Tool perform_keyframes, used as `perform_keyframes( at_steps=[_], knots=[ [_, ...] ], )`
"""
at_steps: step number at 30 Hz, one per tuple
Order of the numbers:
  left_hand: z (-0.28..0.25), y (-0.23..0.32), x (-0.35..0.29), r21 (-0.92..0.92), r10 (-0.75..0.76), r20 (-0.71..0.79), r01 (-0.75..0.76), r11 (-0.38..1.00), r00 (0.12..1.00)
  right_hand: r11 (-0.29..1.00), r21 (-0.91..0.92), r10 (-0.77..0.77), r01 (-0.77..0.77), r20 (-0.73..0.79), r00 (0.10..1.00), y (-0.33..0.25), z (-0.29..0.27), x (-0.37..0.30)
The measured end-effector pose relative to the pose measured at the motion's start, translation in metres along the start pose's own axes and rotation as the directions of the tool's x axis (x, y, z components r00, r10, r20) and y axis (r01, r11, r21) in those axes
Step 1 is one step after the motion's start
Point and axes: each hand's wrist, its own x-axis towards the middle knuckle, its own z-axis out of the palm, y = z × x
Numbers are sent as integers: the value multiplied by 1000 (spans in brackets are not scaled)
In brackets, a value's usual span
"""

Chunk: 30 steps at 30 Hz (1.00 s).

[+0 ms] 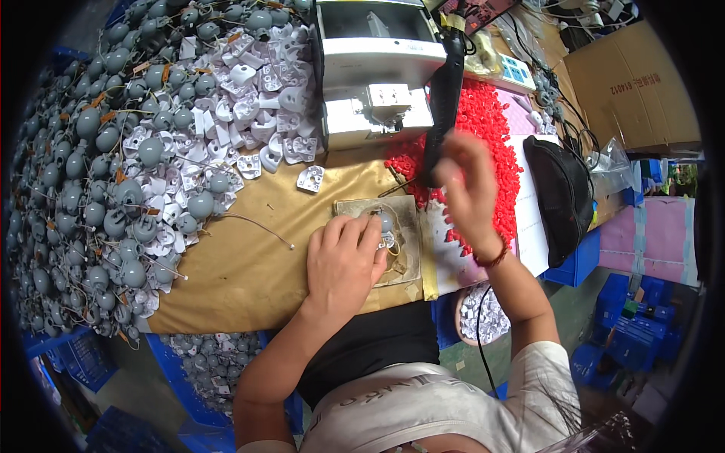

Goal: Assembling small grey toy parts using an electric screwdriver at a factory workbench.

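Observation:
My left hand [343,260] rests on a square, worn fixture plate [409,217], its fingers closed against a small grey ball-shaped part [386,222]. A white plastic piece and a thin wire show beside the ball, partly hidden by my fingertips. Smeared by motion, my right hand [470,189] is raised over the near end of a black, upright elongated tool [445,113] and the red pile. Whether its fingers touch the tool, I cannot tell.
Grey balls with wires [87,124] heap up at left, beside white plastic housings [257,83]. A white machine [381,60] stands at the back. Small red parts [491,128] lie right of it, then a black pouch [559,200] and a cardboard box [634,87].

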Motion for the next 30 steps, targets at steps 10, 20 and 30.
perform_keyframes(
  at_steps=[10, 20, 30],
  knots=[
    [9, 1, 3, 68, -28, -46, 31, 997, 999, 930, 343, 236, -134, -276, 932, 2, 11, 59],
    [12, 1, -2, 46, -34, -102, 39, 998, 994, 740, 668, -3, 74, -108, 994, -74, 32, 131],
    [11, -1, -1, 18, -43, -95, 45, 999, 995, 870, 468, 88, -156, 165, 982, -76, 29, 149]
  ],
)
